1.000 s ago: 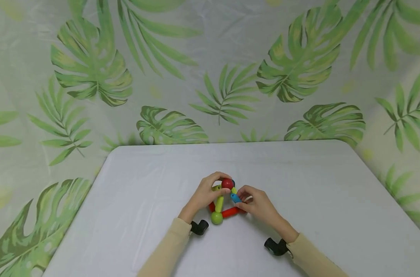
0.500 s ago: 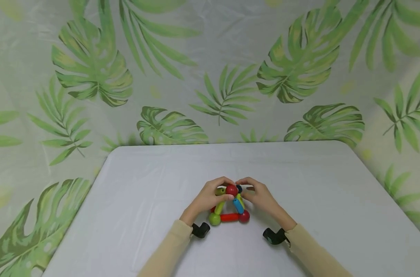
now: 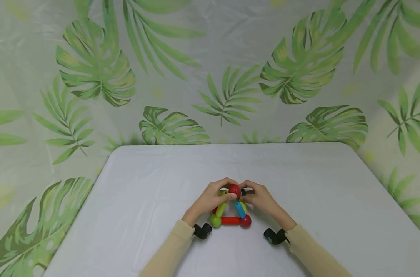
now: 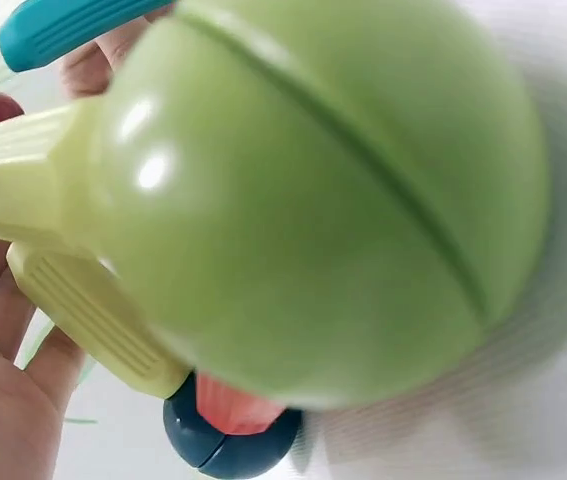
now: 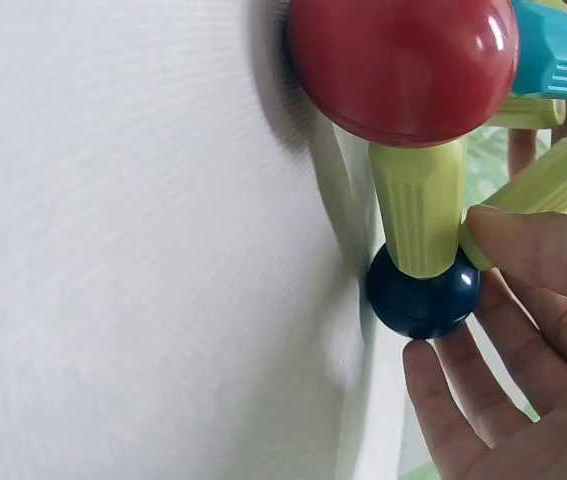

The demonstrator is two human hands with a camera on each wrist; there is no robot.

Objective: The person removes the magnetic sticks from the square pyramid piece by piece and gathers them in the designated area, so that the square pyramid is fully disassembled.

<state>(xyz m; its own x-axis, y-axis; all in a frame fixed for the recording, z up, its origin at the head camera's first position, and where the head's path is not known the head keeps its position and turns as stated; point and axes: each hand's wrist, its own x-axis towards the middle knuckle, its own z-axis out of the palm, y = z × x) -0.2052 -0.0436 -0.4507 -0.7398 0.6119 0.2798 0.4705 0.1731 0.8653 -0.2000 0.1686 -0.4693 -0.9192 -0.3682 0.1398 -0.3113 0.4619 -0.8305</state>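
A building-toy frame of coloured rods and balls stands on the table between both hands. My left hand grips the red ball at its top. My right hand pinches a yellow-green rod under its thumb, fingers around the dark blue ball at the back. In front, a red rod joins the green ball and a second red ball. From that ball a blue rod slants up; its upper end shows uncovered below the top ball. The green ball fills much of the left wrist view.
The frame stands on a white-covered table, whose far edge meets a leaf-patterned cloth backdrop. Black wrist cameras, left and right, hang close to the table beside each hand.
My right hand has left the blue rod at the front right and moved back to the dark blue ball. The frame has shifted and turned slightly to the right, my left hand still gripping its top.
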